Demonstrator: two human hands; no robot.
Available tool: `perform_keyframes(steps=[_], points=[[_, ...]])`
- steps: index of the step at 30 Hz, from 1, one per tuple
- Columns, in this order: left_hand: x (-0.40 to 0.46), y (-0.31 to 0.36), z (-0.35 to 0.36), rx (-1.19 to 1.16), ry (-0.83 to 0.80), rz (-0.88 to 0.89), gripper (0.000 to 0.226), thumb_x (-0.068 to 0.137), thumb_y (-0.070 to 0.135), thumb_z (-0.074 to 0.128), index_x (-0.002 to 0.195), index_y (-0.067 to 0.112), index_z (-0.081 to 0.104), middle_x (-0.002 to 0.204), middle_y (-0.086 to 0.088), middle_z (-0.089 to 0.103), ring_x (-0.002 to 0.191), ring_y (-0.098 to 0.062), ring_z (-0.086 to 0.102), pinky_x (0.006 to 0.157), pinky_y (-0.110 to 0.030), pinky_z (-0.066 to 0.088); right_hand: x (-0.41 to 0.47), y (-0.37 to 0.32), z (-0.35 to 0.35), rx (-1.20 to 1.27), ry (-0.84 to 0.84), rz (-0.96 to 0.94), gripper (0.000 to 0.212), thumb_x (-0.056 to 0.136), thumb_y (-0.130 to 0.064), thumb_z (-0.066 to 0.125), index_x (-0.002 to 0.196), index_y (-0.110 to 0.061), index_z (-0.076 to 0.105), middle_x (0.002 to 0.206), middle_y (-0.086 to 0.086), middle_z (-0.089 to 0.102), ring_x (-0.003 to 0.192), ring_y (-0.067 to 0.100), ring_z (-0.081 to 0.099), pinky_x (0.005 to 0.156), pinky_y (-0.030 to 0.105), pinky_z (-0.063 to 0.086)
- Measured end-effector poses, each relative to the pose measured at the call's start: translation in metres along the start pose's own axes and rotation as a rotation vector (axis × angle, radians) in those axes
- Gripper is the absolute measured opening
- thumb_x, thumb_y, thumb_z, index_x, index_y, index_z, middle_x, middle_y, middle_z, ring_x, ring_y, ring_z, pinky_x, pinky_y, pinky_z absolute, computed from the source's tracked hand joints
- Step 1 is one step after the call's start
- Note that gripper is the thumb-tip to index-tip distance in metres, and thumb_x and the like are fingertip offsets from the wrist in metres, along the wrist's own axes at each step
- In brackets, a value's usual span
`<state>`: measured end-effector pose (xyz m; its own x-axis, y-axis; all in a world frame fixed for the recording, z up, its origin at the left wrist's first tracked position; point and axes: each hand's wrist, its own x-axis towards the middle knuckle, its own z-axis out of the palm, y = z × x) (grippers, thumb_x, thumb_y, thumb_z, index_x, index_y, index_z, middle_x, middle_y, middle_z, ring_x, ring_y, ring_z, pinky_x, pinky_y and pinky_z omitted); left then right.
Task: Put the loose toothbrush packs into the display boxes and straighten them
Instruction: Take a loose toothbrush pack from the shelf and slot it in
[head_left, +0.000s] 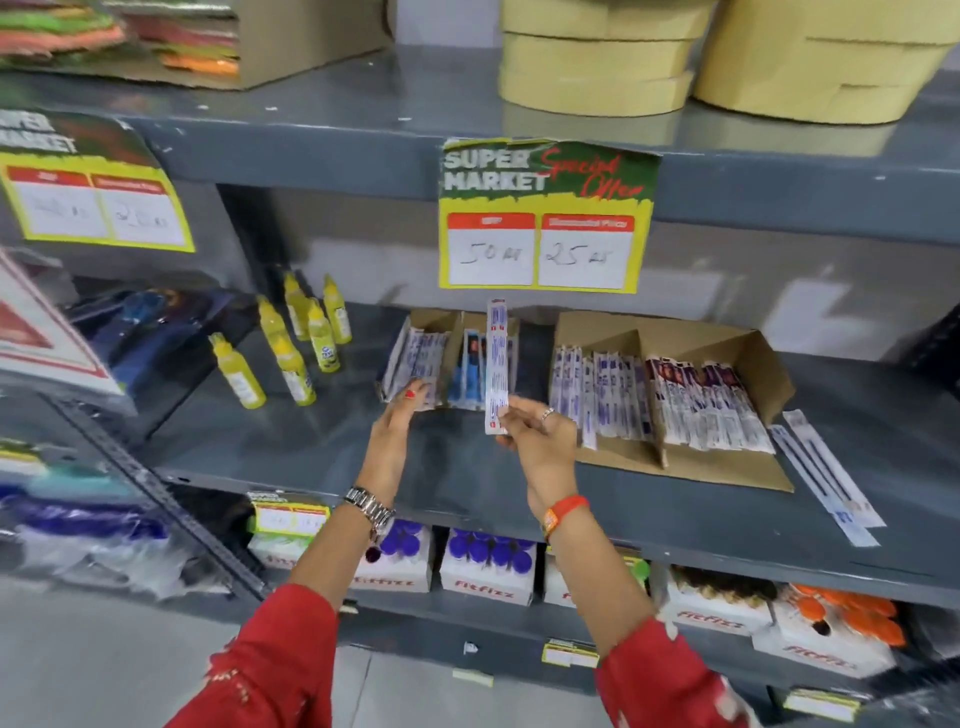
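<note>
Your right hand (537, 431) pinches one toothbrush pack (496, 364) by its lower end and holds it upright, just in front of the small display box (452, 353); your left hand (397, 421) is partly open, fingertips resting on the front ends of the packs in that box's left compartment. You look to be mid-step: steadying the stock while you bring a loose pack in. Next, tip the pack back to match the lean of the others and slide it into a gap between them, most likely the right compartment directly behind it, without pushing its neighbours askew. To the right of your right hand sits the large display box (670, 395), its packs fanned unevenly and still needing squaring. Farther right, well apart from your hands, two more loose packs (826, 478) lie flat on the grey shelf (457, 467) beside that box. Left of your left hand stands a cluster of yellow bottles (291, 348), clear of your path. The price sign (545, 218) hangs just above the held pack, so keep it low as you tilt it in.
</note>
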<state>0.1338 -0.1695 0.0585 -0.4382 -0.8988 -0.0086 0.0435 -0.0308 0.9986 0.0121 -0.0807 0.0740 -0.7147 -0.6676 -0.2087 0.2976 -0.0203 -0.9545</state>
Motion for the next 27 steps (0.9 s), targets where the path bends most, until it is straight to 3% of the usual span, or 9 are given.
perform_keyframes(steps=[2, 4, 7, 10, 13, 15, 19, 23, 27], points=[[0.004, -0.010, -0.025, 0.139, 0.073, 0.071, 0.034, 0.094, 0.027, 0.039, 0.126, 0.020, 0.047, 0.129, 0.006, 0.047, 0.126, -0.016, 0.040, 0.099, -0.024, 0.027, 0.014, 0.001, 0.025, -0.047, -0.013, 0.010, 0.026, 0.086, 0.010, 0.056, 0.112, 0.012, 0.059, 0.095, 0.016, 0.062, 0.072, 0.017, 0.060, 0.047, 0.009, 0.053], [0.009, -0.024, -0.048, 0.483, 0.112, 0.147, 0.038, 0.093, 0.025, 0.044, 0.130, 0.017, 0.044, 0.135, 0.000, 0.046, 0.130, -0.021, 0.037, 0.104, -0.029, 0.027, 0.029, 0.005, 0.050, -0.125, -0.002, 0.012, 0.024, 0.084, 0.010, 0.059, 0.108, 0.011, 0.061, 0.097, 0.020, 0.065, 0.081, 0.023, 0.060, 0.052, 0.014, 0.056], [0.016, -0.050, -0.077, 1.050, 0.022, 0.236, 0.050, 0.093, 0.031, 0.042, 0.139, 0.016, 0.029, 0.149, -0.006, 0.030, 0.139, -0.020, 0.018, 0.113, -0.041, 0.007, 0.047, 0.014, 0.087, -0.227, 0.015, -0.028, 0.019, 0.082, 0.013, 0.057, 0.099, 0.012, 0.064, 0.102, 0.029, 0.067, 0.081, 0.029, 0.061, 0.076, 0.042, 0.059], [0.011, -0.074, -0.088, 1.300, -0.087, 0.237, 0.057, 0.093, 0.043, 0.031, 0.143, 0.022, 0.012, 0.154, 0.002, 0.013, 0.141, -0.015, 0.003, 0.113, -0.040, -0.006, 0.054, 0.024, 0.116, -0.348, 0.052, -0.102, 0.020, 0.078, 0.011, 0.054, 0.090, 0.004, 0.069, 0.090, 0.025, 0.068, 0.083, 0.024, 0.059, 0.082, 0.044, 0.054], [0.009, -0.083, -0.089, 1.360, -0.083, 0.285, 0.059, 0.093, 0.046, 0.027, 0.143, 0.021, 0.009, 0.154, 0.002, 0.010, 0.141, -0.016, 0.003, 0.113, -0.039, -0.006, 0.057, 0.033, 0.134, -0.572, 0.054, -0.151, 0.032, 0.083, 0.000, 0.057, 0.065, -0.027, 0.055, 0.082, 0.012, 0.056, 0.084, 0.013, 0.050, 0.072, 0.025, 0.046], [0.011, -0.084, -0.091, 1.364, -0.086, 0.303, 0.059, 0.092, 0.046, 0.027, 0.143, 0.021, 0.010, 0.154, 0.001, 0.012, 0.141, -0.018, 0.005, 0.113, -0.040, -0.004, 0.062, 0.037, 0.141, -0.731, 0.095, -0.177, 0.031, 0.084, -0.001, 0.051, 0.065, -0.024, 0.056, 0.080, 0.017, 0.060, 0.091, 0.012, 0.058, 0.061, 0.026, 0.045], [0.010, -0.086, -0.091, 1.353, -0.096, 0.336, 0.058, 0.091, 0.046, 0.027, 0.142, 0.019, 0.016, 0.153, -0.001, 0.017, 0.141, -0.021, 0.010, 0.113, -0.041, -0.001, 0.066, 0.040, 0.144, -0.927, 0.120, -0.203, 0.030, 0.084, 0.005, 0.044, 0.085, -0.010, 0.069, 0.093, 0.023, 0.069, 0.092, 0.033, 0.065, 0.070, 0.032, 0.049], [0.010, -0.085, -0.090, 1.357, -0.090, 0.335, 0.059, 0.091, 0.046, 0.024, 0.142, 0.019, 0.016, 0.153, -0.002, 0.017, 0.141, -0.021, 0.011, 0.113, -0.041, -0.001, 0.060, 0.045, 0.132, -0.919, 0.114, -0.287, 0.035, 0.087, 0.005, 0.045, 0.109, -0.006, 0.069, 0.113, 0.019, 0.070, 0.108, 0.030, 0.063, 0.089, 0.031, 0.049], [0.007, -0.084, -0.086, 1.355, -0.071, 0.315, 0.061, 0.089, 0.048, 0.019, 0.142, 0.019, 0.018, 0.153, -0.001, 0.018, 0.141, -0.019, 0.010, 0.114, -0.041, 0.000, 0.038, 0.041, 0.102, -0.850, 0.089, -0.402, 0.030, 0.084, 0.005, 0.050, 0.103, -0.004, 0.071, 0.110, 0.017, 0.072, 0.107, 0.029, 0.064, 0.094, 0.032, 0.048]])
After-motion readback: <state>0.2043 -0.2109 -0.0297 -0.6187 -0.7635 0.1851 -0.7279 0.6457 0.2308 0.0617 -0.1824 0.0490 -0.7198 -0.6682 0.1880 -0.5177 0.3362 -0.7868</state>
